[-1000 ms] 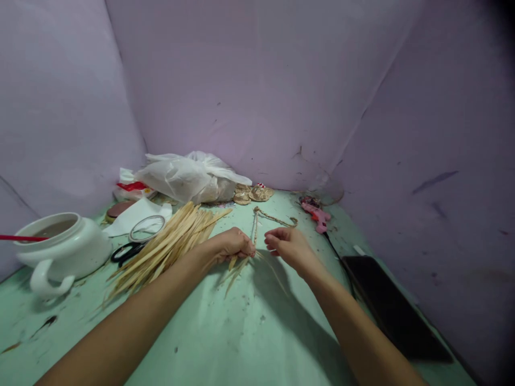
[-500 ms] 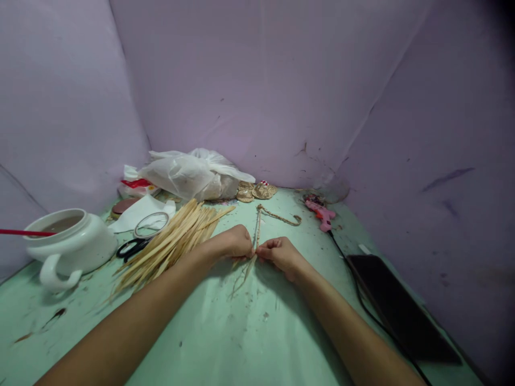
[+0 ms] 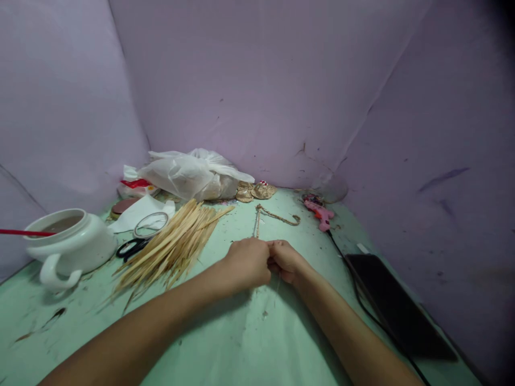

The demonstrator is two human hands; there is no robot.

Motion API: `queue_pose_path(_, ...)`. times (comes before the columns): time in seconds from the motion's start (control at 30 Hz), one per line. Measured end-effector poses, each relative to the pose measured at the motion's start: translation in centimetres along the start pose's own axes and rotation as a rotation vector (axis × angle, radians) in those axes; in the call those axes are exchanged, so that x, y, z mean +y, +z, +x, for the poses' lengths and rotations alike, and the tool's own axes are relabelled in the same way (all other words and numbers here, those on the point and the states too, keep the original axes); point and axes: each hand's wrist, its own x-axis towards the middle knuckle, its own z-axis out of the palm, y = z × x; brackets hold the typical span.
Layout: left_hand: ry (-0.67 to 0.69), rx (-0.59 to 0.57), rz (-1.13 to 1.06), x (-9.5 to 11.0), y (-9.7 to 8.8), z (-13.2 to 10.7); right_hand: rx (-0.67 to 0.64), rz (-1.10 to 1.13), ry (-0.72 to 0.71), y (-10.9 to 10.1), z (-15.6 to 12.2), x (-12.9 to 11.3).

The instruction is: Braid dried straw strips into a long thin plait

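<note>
A thin braid [image 3: 277, 215] of tan plant fibre runs from my hands toward the wall, then bends right and ends in a small hook-shaped curl. Its near end disappears behind my left hand [image 3: 248, 265], which is closed at the working end, knuckles up. My right hand [image 3: 286, 261] is closed in a pinch against it, fingers curled around the loose strands. The fingertips and most strand ends are hidden. Left of my hands lies a bundle of dry, flat straw strips [image 3: 177, 241], partly covering black-handled scissors [image 3: 131, 249].
At left stands a white ceramic pot [image 3: 76, 241] holding liquid and a red stick [image 3: 26, 232]. Behind are a tape roll [image 3: 151, 225], a white plastic bag [image 3: 193, 174] and woven discs [image 3: 261, 191]. To the right lie a corded pink glue gun [image 3: 319, 213] and a dark flat slab [image 3: 398, 305].
My left hand has moved right and toward me, turning over the braid's end and covering it. My right hand stays close by, its fingers now more curled.
</note>
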Motion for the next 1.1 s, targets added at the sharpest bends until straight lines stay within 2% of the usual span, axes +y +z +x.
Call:
queue_pose_path(0.07,-0.013,0.078,0.073,-0.3,-1.9,0.6,-0.033,-0.015,-0.007,-0.1,-0.1,-0.2)
queue_pose_path(0.13,-0.066,0.152,-0.032,-0.6,-3.5,1.3,-0.063,-0.005,-0.019,-0.2,-0.3,-0.5)
queue_pose_path(0.23,-0.213,0.015,-0.321,-1.1,-4.0,2.2,-0.090,-0.004,-0.025,-0.3,-0.4,-0.6)
queue_pose_path(0.37,-0.272,-0.234,-0.589,-1.9,-2.2,3.1,-0.077,-0.003,-0.046,-0.1,-0.3,-0.5)
queue_pose_path(0.43,-0.278,-0.304,-0.653,-2.1,-1.5,3.3,-0.074,-0.007,-0.069,0.1,-0.4,-0.5)
queue_pose_path(0.53,-0.306,-0.361,-0.616,-2.6,-1.4,3.5,-0.069,-0.080,-0.101,0.0,-0.3,-0.5)
queue_pose_path(0.6,-0.258,-0.349,-0.530,-2.8,-1.7,3.5,-0.073,-0.203,-0.155,-0.3,0.0,-0.4)
queue_pose_path(0.73,-0.122,-0.237,-0.268,-2.8,-1.6,3.2,-0.105,-0.567,-0.361,-1.1,0.6,-0.2)
queue_pose_path(0.8,-0.105,-0.129,-0.098,-2.6,-1.1,3.1,-0.070,-0.783,-0.440,-1.1,0.5,-0.3)
queue_pose_path(0.93,-0.069,0.147,0.146,-2.5,-0.2,3.4,0.121,-1.165,-0.550,-0.7,-0.7,-0.7)
queue_pose_path(1.0,-0.072,0.140,0.112,-2.7,-0.1,3.5,0.156,-1.212,-0.542,-0.5,-1.0,-0.8)
queue_pose_path(1.1,-0.147,-0.043,-0.086,-3.2,-0.9,3.6,0.107,-1.071,-0.496,-0.8,-0.5,-0.7)
